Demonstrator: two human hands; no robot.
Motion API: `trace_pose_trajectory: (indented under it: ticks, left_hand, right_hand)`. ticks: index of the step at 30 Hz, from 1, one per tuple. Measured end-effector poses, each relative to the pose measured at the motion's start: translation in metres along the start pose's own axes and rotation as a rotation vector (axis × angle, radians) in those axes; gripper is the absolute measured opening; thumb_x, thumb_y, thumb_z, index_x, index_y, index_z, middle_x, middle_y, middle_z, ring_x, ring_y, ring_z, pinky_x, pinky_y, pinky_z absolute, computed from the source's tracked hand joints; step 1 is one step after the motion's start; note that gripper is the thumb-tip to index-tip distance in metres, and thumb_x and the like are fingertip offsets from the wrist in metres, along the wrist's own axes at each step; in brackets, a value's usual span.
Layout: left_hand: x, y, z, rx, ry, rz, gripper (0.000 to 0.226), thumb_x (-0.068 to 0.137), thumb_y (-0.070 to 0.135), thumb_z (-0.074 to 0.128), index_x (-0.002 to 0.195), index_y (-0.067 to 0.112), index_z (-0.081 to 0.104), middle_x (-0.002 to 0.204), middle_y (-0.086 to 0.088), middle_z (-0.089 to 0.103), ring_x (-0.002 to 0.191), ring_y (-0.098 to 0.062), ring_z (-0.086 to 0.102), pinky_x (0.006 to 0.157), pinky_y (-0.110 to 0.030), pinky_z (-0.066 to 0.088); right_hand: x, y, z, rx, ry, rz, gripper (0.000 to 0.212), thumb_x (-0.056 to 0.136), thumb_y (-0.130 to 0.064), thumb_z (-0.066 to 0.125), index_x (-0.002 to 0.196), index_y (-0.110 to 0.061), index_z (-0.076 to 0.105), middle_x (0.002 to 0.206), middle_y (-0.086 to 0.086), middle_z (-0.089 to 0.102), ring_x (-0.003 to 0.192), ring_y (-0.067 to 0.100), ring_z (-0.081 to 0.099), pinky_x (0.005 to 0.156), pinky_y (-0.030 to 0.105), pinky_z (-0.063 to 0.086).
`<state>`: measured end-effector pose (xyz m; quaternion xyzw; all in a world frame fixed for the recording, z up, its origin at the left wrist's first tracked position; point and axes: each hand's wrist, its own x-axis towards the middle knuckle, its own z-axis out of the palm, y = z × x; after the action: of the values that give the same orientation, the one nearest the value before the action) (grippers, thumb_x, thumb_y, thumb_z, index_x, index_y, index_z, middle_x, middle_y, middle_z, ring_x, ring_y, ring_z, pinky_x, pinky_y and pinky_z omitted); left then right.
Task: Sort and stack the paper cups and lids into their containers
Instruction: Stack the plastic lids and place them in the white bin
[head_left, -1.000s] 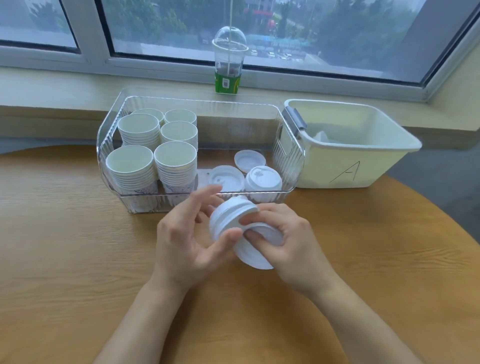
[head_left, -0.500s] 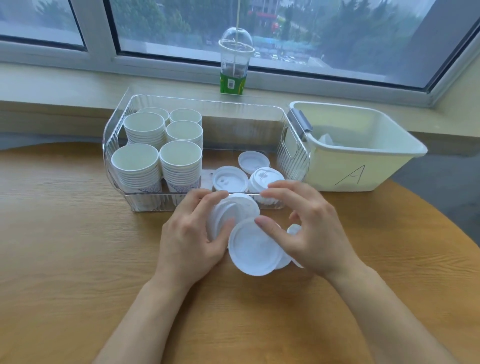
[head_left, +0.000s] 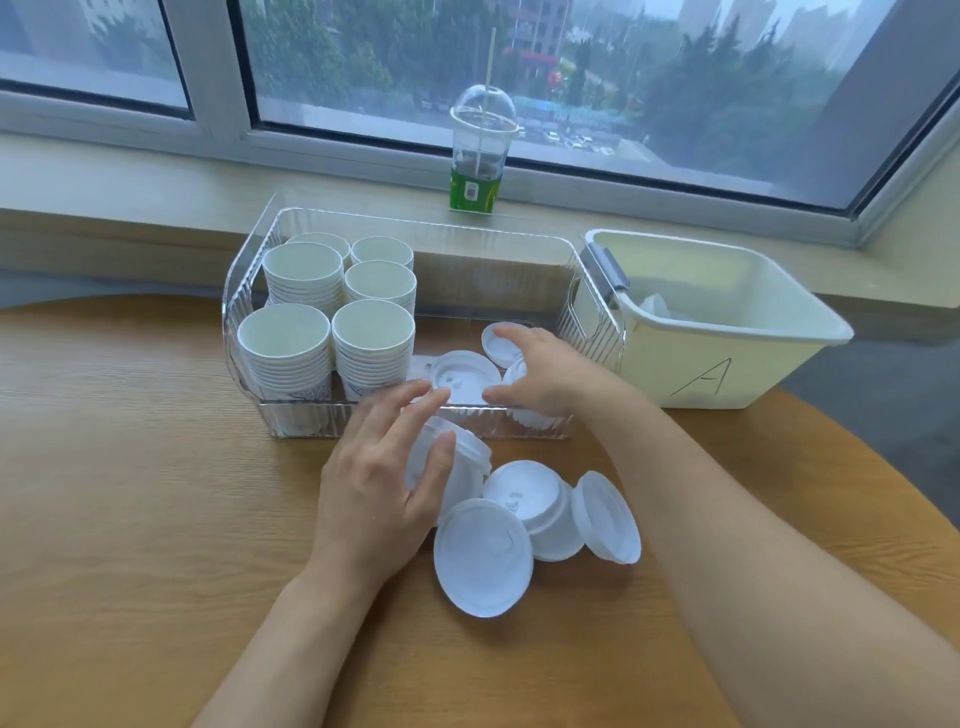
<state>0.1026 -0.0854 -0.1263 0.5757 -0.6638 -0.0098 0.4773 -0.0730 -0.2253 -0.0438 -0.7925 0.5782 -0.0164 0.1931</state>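
Observation:
Several stacks of white paper cups (head_left: 284, 339) fill the left half of a clear ribbed bin (head_left: 415, 222). Loose white lids (head_left: 465, 373) lie in its right half. My right hand (head_left: 545, 376) reaches into that half, fingers arched round a lid stack it mostly hides. My left hand (head_left: 382, 488) holds a tilted stack of lids (head_left: 465, 460) on the table just in front of the bin, thumb against its side. Three more lid pieces lie to the right: an upturned lid (head_left: 483, 558), a short stack (head_left: 535, 501) and a leaning lid (head_left: 605, 519).
A pale bin marked "A" (head_left: 727, 358) stands right of the clear bin, with something white inside. A domed plastic drink cup (head_left: 480, 156) with a straw sits on the windowsill behind. The round wooden table (head_left: 130, 493) curves away at the right.
My right hand let go of the lids in front of me and moved up into the clear bin. The released lids now lie on the table. My left hand still holds its stack.

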Motion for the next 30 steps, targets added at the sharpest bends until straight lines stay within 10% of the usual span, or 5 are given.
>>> trace_pose_trajectory:
  ticks: [5, 14, 30]
  left_hand:
    - [0.001, 0.000, 0.001, -0.013, -0.006, -0.005, 0.040, 0.104, 0.036, 0.053, 0.133, 0.016, 0.070, 0.134, 0.004, 0.066, 0.127, -0.017, 0.058, 0.108, -0.030, 0.045]
    - [0.002, -0.001, 0.001, -0.005, -0.011, -0.002, 0.038, 0.104, 0.036, 0.053, 0.130, 0.016, 0.071, 0.132, 0.004, 0.067, 0.126, -0.016, 0.058, 0.107, -0.031, 0.047]
    - [0.001, 0.001, -0.002, -0.021, -0.007, -0.001, 0.036, 0.104, 0.035, 0.055, 0.130, 0.015, 0.071, 0.132, 0.004, 0.068, 0.126, -0.018, 0.060, 0.107, -0.031, 0.048]
  right_hand:
    - [0.024, 0.001, 0.009, -0.052, -0.052, 0.009, 0.106, 0.080, -0.061, 0.083, 0.164, -0.033, 0.026, 0.171, -0.001, 0.026, 0.152, 0.028, 0.034, 0.121, 0.045, 0.036]
    - [0.029, -0.008, 0.017, -0.055, 0.108, 0.055, 0.042, 0.086, -0.042, 0.079, 0.124, -0.026, 0.071, 0.122, 0.002, 0.069, 0.098, 0.021, 0.063, 0.081, 0.034, 0.054]
    - [-0.055, -0.012, -0.040, 0.275, 0.621, -0.269, 0.014, 0.095, -0.036, 0.072, 0.101, -0.025, 0.078, 0.102, -0.008, 0.073, 0.094, 0.014, 0.064, 0.084, 0.033, 0.048]
